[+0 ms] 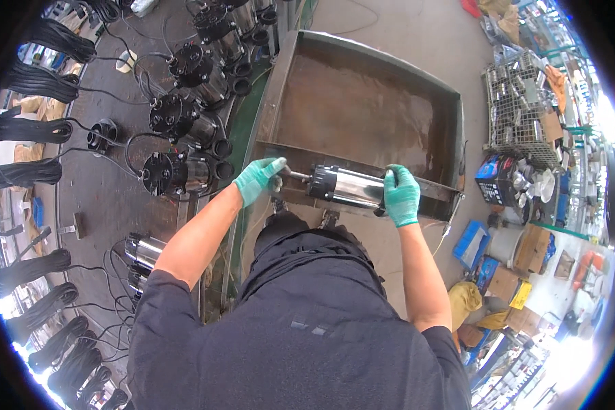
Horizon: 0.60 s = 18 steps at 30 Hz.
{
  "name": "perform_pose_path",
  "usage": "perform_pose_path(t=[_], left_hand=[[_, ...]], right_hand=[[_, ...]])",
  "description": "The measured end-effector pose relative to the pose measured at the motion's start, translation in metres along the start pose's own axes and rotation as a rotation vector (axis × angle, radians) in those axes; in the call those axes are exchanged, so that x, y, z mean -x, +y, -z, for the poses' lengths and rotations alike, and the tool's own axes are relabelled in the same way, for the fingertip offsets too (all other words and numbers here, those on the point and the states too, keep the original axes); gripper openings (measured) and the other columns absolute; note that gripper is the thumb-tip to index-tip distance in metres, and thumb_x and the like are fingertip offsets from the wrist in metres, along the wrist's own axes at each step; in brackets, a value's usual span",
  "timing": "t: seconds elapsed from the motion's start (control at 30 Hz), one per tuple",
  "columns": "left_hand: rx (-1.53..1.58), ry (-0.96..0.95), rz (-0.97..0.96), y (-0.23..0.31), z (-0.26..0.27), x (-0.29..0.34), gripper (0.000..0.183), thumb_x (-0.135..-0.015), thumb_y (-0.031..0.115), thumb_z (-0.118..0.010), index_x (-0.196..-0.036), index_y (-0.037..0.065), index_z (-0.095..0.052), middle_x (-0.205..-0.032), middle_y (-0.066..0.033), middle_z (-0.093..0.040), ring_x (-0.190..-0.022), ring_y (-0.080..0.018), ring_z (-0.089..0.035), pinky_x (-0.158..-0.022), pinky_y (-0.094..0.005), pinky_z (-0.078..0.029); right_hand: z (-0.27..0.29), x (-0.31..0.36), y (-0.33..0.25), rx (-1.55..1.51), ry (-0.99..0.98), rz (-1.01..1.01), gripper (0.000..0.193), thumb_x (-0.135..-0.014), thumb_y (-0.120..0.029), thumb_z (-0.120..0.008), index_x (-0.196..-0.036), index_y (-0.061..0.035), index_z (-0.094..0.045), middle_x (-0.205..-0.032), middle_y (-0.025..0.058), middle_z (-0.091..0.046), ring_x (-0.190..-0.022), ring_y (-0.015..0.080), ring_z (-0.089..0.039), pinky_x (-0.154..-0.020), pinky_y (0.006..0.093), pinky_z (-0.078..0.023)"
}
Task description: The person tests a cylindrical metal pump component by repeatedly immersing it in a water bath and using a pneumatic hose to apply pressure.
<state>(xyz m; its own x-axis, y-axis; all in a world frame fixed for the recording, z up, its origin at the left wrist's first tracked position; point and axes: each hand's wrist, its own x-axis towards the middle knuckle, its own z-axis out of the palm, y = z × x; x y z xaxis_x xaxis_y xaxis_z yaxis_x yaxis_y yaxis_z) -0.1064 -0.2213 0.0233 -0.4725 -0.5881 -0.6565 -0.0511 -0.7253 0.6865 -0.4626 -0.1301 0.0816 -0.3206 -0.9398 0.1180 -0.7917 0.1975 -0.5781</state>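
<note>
A shiny steel cylindrical motor [359, 188] with a black ribbed end lies crosswise in front of me, over the near edge of a metal tank [451, 123]. My right hand [402, 197], in a green glove, is closed around its plain right end. From the black end a thin metal shaft [296, 175] sticks out to the left. The gloved fingers of my left hand [257, 180] close at the tip of that shaft, thumb on top. What lies inside that grip is partly hidden.
Brownish liquid covers the tank's bottom. Several upright pumps [174, 116] with black tops and cables line the workbench [102, 198] at left, beside coiled black cables [34, 130]. Steel cylinders [143, 251] lie nearer. At right stand a wire basket [519, 102] and a blue bin [471, 244].
</note>
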Motion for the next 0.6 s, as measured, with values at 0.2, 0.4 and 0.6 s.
perform_pose_path(t=[0.2,0.4,0.6], left_hand=[[-0.403,-0.075,-0.110,-0.010,0.021,-0.012,0.054,-0.096,0.019,-0.068,-0.144,0.009,-0.045,-0.088,-0.0061,-0.063,-0.074,-0.0171,-0.067,-0.064,-0.0339,-0.054],[-0.980,0.200,-0.307,-0.006,0.013,-0.020,0.029,-0.089,0.022,-0.077,-0.108,0.002,-0.067,-0.078,-0.0067,-0.065,-0.065,-0.0124,-0.059,-0.060,-0.0323,-0.050],[-0.511,0.065,-0.114,-0.003,-0.006,-0.004,0.032,-0.092,0.032,-0.076,-0.106,0.005,-0.066,-0.082,-0.0031,-0.066,-0.068,-0.0122,-0.062,-0.063,-0.0300,-0.053]], right_hand=[[-0.002,-0.002,-0.004,-0.015,-0.009,-0.020,0.015,-0.093,-0.015,-0.064,-0.102,-0.0054,-0.070,-0.093,0.0146,-0.070,-0.082,0.0312,-0.068,-0.078,0.0398,-0.055],[0.000,-0.007,-0.002,0.014,0.022,0.034,0.014,-0.093,-0.015,-0.063,-0.102,-0.0056,-0.070,-0.094,0.0137,-0.070,-0.084,0.0311,-0.067,-0.078,0.0396,-0.055],[-0.006,-0.001,0.005,0.025,0.116,0.120,0.014,-0.090,-0.016,-0.065,-0.098,-0.0061,-0.071,-0.095,0.0148,-0.071,-0.090,0.0339,-0.068,-0.082,0.0430,-0.055]])
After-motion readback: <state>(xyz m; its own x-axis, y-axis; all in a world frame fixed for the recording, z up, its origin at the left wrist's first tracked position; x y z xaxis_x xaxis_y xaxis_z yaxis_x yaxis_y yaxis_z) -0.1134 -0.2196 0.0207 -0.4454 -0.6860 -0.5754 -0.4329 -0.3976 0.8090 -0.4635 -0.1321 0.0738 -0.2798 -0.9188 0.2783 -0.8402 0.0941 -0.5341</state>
